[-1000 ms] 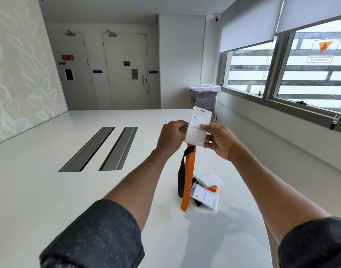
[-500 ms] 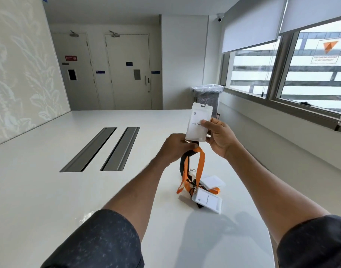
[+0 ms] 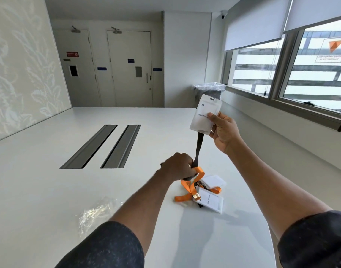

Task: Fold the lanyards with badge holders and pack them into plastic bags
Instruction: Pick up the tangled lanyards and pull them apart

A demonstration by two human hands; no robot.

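A single head-worn wide-angle view looks forward and slightly down along the tabletop (image 3: pixel 49 190). Both forearms reach in from the near edge, close to the lens. Doors (image 3: pixel 130 68) stand far ahead, windows (image 3: pixel 282 64) at right.

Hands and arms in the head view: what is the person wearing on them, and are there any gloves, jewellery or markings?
Both hands are bare: no gloves, rings or watch show on the left hand or the right hand. The forearms are uncovered too. Each arm ends in a short dark sleeve, charcoal with a fine pale speckle, the left sleeve and right sleeve. No logos or markings show.
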